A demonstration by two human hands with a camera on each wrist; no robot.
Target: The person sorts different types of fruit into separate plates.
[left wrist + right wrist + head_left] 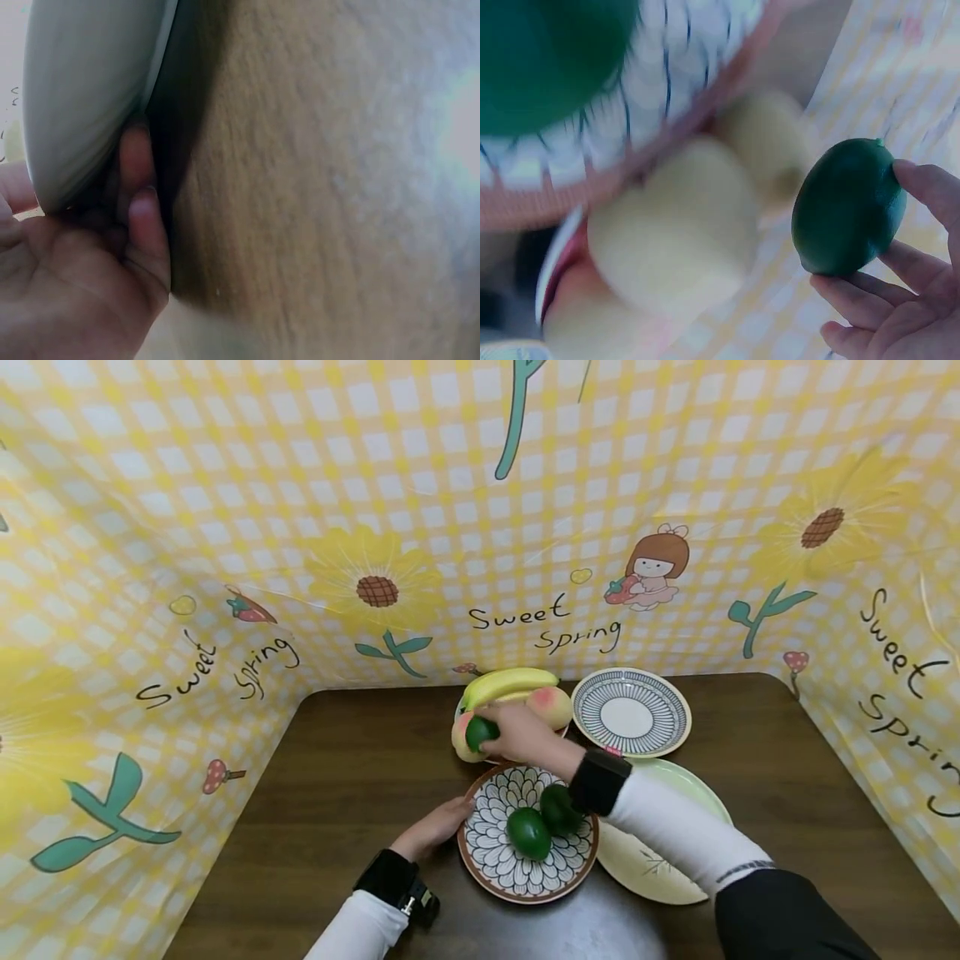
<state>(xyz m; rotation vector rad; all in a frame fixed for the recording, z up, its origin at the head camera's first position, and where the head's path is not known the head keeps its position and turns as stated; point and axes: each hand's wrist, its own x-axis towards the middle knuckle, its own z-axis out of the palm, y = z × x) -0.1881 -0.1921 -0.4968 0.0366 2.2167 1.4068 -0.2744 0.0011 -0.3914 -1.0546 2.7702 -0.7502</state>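
My right hand (525, 739) pinches a dark green lime (847, 206) between thumb and fingertips. In the head view it is over the fruit plate at the back, in front of a peach (462, 745). My left hand (437, 828) grips the left edge of a petal-patterned plate (483, 858) with a brown rim. The left wrist view shows its fingers (136, 161) under the pale underside (90, 82). Two more limes (528, 833) lie on the patterned plate, the farther one partly behind my right wrist.
Bananas (513, 682) and another peach (551, 706) share the back plate. A blue-lined plate (630, 714) stands to its right. A pale green and cream plate (645, 868) lies partly under my right sleeve. Yellow checked cloth (420, 485) rises behind the wooden table (352, 760).
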